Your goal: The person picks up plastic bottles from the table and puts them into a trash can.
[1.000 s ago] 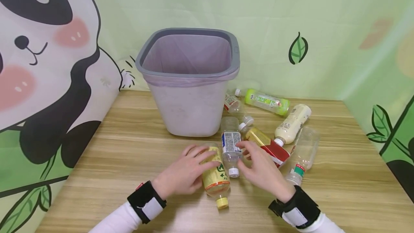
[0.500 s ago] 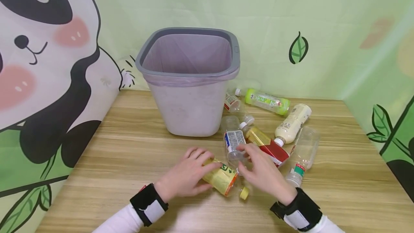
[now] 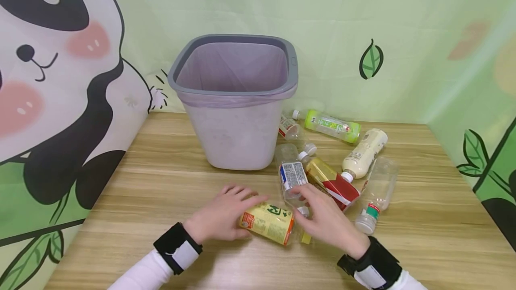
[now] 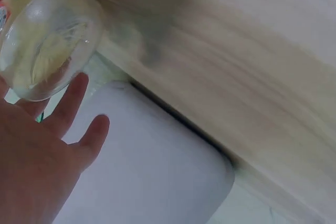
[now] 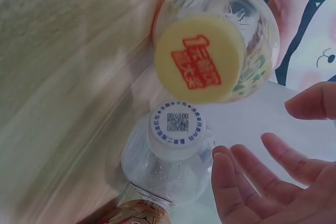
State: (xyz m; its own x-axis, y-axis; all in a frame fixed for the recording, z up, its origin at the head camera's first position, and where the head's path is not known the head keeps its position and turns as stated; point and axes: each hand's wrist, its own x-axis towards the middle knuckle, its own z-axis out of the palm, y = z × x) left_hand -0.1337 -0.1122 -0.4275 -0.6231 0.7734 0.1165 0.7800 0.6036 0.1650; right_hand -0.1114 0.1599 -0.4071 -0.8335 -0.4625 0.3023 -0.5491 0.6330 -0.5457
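Observation:
My left hand [image 3: 219, 215] grips a plastic drink bottle with a yellow label [image 3: 269, 223] by its base, thumb on one side and fingers on the other. The bottle lies tilted, its yellow cap [image 5: 199, 59] pointing right toward my right hand [image 3: 328, 220]. In the left wrist view the clear round base [image 4: 52, 43] sits against the fingers. My right hand holds nothing; its fingers are spread and loosely bent. Close to those fingertips is a clear bottle with a white-and-blue label [image 3: 293, 176], and its white cap [image 5: 178, 129] shows in the right wrist view.
A grey-rimmed bin [image 3: 234, 133] with a liner stands at the back. Right of it lie a green-labelled bottle [image 3: 332, 126], a cream bottle [image 3: 364, 153], a red-and-gold-labelled bottle [image 3: 328, 180], a large clear bottle [image 3: 380, 187] and another small bottle [image 3: 290, 129].
The yellow-labelled bottle has turned from pointing toward me to pointing right, then shifted slightly left with my left hand. The clear white-capped bottle has swivelled a little. The right hand has barely moved.

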